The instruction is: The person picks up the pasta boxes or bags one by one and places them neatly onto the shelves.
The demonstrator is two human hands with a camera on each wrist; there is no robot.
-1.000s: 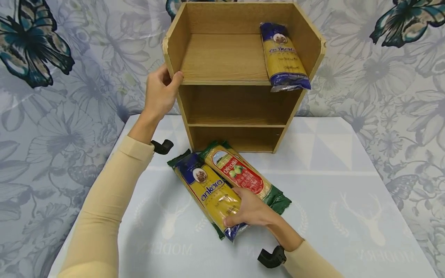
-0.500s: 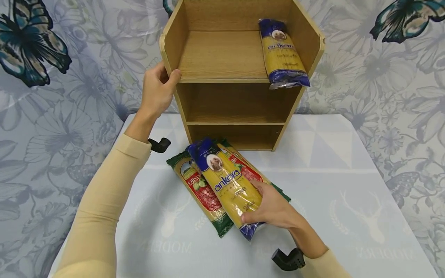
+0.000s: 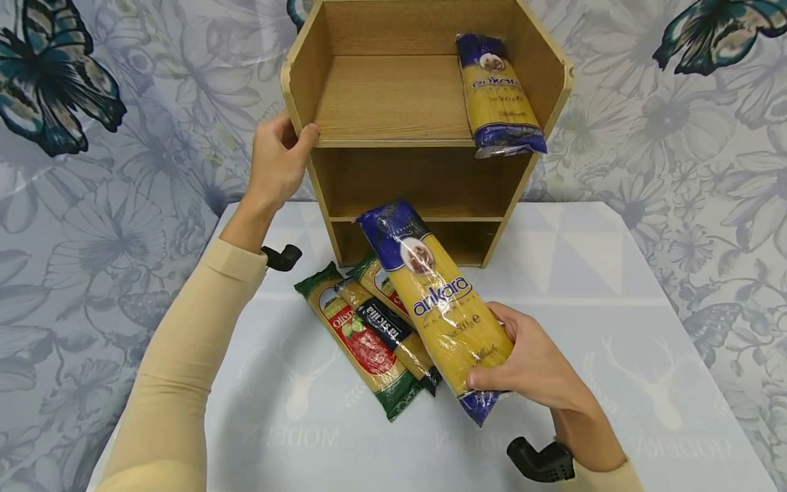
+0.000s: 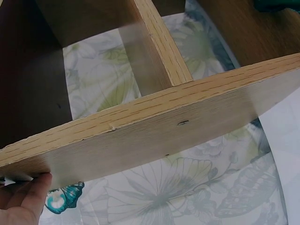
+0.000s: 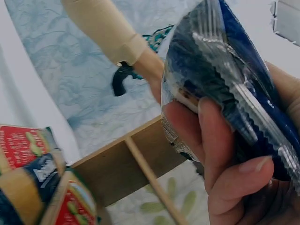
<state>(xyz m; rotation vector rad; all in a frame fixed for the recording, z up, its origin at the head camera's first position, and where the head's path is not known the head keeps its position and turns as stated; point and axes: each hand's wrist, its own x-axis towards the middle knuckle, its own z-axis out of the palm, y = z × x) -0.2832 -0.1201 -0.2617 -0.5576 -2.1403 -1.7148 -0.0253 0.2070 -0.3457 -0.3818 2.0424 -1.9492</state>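
My right hand grips the lower end of a yellow and blue Ankara pasta packet, held slanted above the other packets. In the right wrist view its crimped blue end shows between curled fingers. Under it on the table lie a green-ended pasta packet with a red label, a dark-labelled pasta packet and a second red-labelled one, partly covered. My left hand holds the left side edge of the wooden shelf unit, thumb on the front; its fingertips press the side panel in the left wrist view.
Another Ankara packet lies on the shelf unit's top level, at the right, its end jutting past the front edge. Two lower compartments open below. The white table spreads around, with patterned cloth behind and at the sides.
My right hand has lifted the Ankara packet off the pile and moved it right and up, uncovering the dark-labelled packet and a red-labelled one. My left hand keeps its hold on the shelf.
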